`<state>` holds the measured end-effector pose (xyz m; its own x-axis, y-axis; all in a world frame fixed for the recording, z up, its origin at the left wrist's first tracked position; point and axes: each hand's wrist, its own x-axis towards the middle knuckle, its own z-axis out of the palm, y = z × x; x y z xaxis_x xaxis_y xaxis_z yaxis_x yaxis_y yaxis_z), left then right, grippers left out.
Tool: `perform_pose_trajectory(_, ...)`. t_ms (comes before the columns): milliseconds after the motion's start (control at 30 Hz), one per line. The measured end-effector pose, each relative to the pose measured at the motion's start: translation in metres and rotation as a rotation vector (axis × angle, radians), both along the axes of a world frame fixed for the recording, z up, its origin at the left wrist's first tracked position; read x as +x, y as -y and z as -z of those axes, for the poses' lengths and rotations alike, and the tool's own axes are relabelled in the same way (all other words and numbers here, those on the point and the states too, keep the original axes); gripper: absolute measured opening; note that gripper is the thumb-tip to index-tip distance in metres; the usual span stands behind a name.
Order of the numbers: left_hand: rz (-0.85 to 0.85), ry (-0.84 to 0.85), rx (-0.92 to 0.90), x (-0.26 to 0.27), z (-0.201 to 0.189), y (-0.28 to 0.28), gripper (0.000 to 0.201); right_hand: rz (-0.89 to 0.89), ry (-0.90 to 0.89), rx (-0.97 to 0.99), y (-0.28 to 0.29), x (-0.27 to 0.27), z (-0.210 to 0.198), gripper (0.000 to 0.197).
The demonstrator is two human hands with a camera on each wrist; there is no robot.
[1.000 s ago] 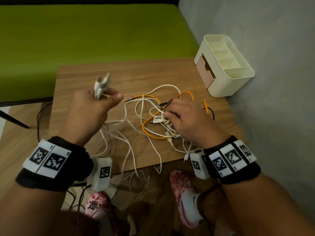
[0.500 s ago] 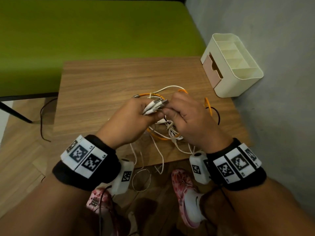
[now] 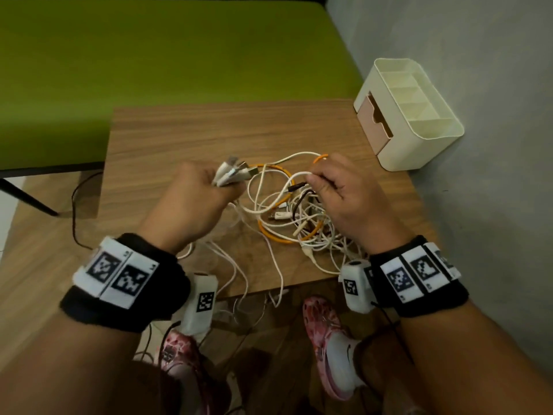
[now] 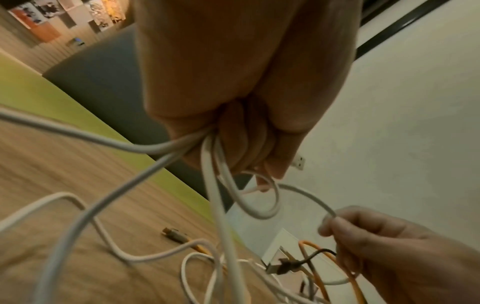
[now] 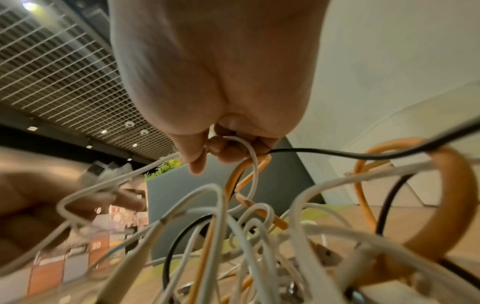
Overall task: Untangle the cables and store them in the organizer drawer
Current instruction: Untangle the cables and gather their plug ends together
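**Two hands in a pile of tangled cables**

The left hand [image 3: 191, 202] is closed in a fist around a bunch of white plugs [image 3: 232, 175]. The plug ends are seen poking out past the thumb, and the white cords [image 4: 207, 164] are seen running out from under the curled fingers in the left wrist view. The right hand [image 3: 344, 199] is pinching a thin white cable [image 3: 296, 176] between thumb and fingertips. An orange loop [image 3: 320, 158] and a dark cable [image 5: 337, 155] are also caught up at its fingers, as is seen in the right wrist view.

The tangle of cables [image 3: 296, 223] is found between the two hands, near the front edge of the wooden table [image 3: 239, 130]. White, orange and dark cords are all mixed up in it. A thick orange cable [image 3: 278, 238] is curled through the middle. Some white cords are hanging over the front edge of the table [image 3: 278, 283].

The organizer [image 3: 419, 115] is placed at the far right corner of the table, beside the grey wall [image 3: 478, 85]. It is cream, with open boxes on top. Its pink drawer [image 3: 372, 121] is in the side that faces the table, and it looks closed. The organizer is well apart from the cables.

Black wristbands with white square tags are worn on both wrists [image 3: 119, 280]. A green surface [image 3: 149, 49] is seen behind the table. Pink patterned shoes [image 3: 326, 333] are seen on the wooden floor below.
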<state>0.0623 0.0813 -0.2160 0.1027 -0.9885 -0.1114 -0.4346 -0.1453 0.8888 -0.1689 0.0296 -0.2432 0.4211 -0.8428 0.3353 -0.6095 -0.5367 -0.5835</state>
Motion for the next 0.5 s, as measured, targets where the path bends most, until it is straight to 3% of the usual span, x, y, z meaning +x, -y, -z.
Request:
perform_pose_trajectory(133, -0.003, -0.108, -0.033, -0.006, 0.004, 0.002, 0.017, -0.016, -0.113, -0.152, -0.003, 0.010, 0.010, 0.022)
perform_pose_trajectory(333, 0.154, 0.000, -0.081, -0.035, 0.005, -0.002, 0.011, -0.037, -0.101, -0.263, -0.009, 0.021, 0.006, 0.017)
perform_pose_trajectory(433, 0.096, 0.000, -0.106, -0.033, 0.003, -0.001, 0.022, -0.048, -0.080, -0.251, -0.010, 0.023, 0.004, 0.019)
perform_pose_trajectory(500, 0.057, -0.072, -0.146, -0.027, -0.002, 0.000, 0.015, -0.035, -0.082, -0.229, -0.007, 0.020, 0.006, 0.023)
